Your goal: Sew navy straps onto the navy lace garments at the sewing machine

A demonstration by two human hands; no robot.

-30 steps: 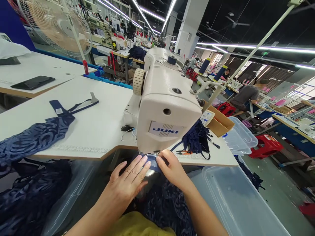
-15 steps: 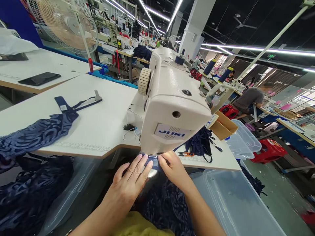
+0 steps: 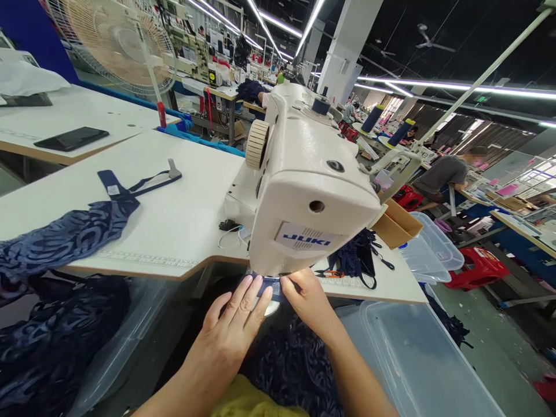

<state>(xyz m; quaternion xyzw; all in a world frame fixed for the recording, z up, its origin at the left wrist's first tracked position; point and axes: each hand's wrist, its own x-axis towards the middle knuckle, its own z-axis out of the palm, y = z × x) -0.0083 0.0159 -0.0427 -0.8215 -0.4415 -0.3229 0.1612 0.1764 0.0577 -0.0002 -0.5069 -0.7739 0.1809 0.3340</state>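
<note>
A white sewing machine (image 3: 313,202) fills the middle of the view, its head hiding the needle. Below it lies a strip of navy fabric (image 3: 273,288). My left hand (image 3: 232,324) rests on the fabric's left part, fingers stretched out and flat. On the right side my right hand (image 3: 307,298) pinches the fabric's edge between thumb and bent fingers. More dark patterned fabric (image 3: 295,365) hangs down toward my lap. A navy garment with straps (image 3: 87,226) lies on the left of the white table (image 3: 186,191).
Navy straps (image 3: 354,252) and orange-handled snips (image 3: 329,273) lie right of the machine, near a cardboard box (image 3: 397,223). A clear plastic bin (image 3: 417,347) stands at lower right. A black phone (image 3: 72,139) lies on the left table. A fan (image 3: 117,43) stands behind. Another person (image 3: 443,174) sits far right.
The view has shifted slightly. Both hands stay at the fabric under the machine head, with almost the same grip and pose.
</note>
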